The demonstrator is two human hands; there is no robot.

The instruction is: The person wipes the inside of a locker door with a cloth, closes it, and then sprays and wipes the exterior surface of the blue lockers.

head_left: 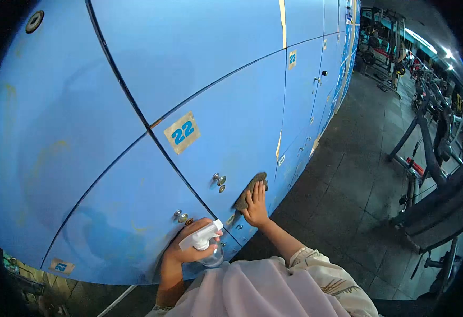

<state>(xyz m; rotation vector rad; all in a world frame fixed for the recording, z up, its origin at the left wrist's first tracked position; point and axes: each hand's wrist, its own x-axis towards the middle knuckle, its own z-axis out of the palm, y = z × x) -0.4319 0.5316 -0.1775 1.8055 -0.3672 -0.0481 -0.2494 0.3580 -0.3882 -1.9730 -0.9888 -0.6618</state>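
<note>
In my left hand [190, 244] is a clear spray bottle [210, 255] with a white trigger head, its fingers wrapped round the neck. The hand is close to the blue locker doors, just below a round metal knob [180, 216]. My right hand [257, 203] presses a brown-grey cloth [252, 189] flat against the door marked 22, with the fingers lying over the cloth. To the left of the cloth are another knob [218, 179] and a small lock on the same door. The number 22 label [182, 132] is higher up.
More blue locker doors run off to the right, one labelled 23 [292, 59]. A label 21 [61, 266] shows at lower left. Dark floor tiles [342, 182] lie to the right, with a black padded gym machine [437, 206] and weight racks [383, 50] beyond.
</note>
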